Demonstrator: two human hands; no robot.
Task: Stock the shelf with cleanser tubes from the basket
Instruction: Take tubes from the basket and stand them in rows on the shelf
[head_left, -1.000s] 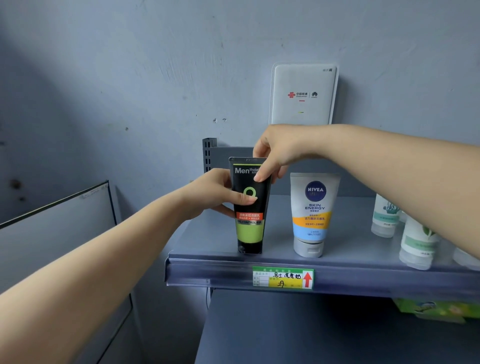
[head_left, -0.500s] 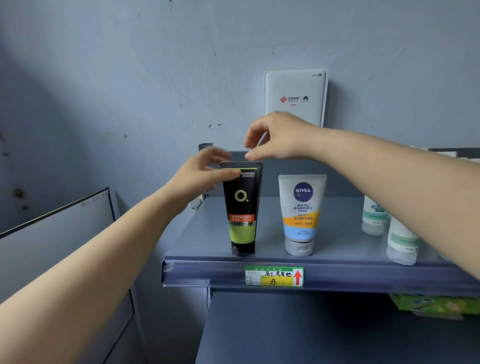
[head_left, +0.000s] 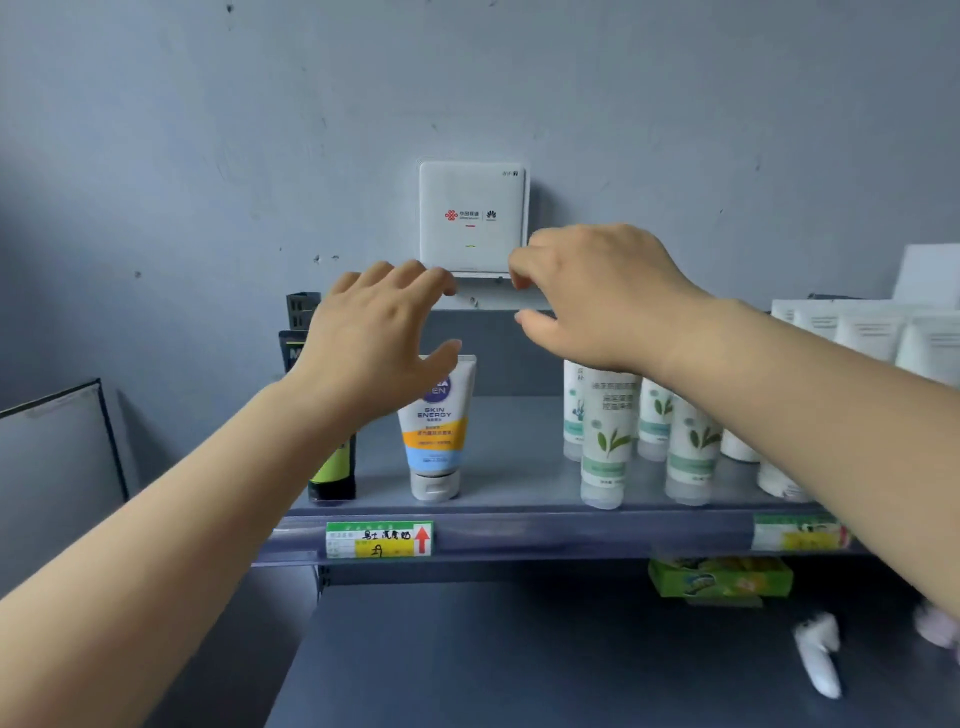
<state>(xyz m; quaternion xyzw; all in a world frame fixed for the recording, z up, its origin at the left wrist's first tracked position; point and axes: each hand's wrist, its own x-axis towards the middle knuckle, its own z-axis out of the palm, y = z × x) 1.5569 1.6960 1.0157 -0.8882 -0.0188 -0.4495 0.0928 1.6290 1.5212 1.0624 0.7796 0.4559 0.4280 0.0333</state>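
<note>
Hands (head_left: 384, 338) (head_left: 597, 296) empty — open | tube (head_left: 436, 421) "SKIN ENERGY" | router (head_left: 471, 218)

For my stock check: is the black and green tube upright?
Upright: the black and green tube stands on the shelf, hands off it.

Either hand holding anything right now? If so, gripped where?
Nothing is held. The left hand and right hand are both open and empty, in front of the black tube standing on the shelf.
</note>
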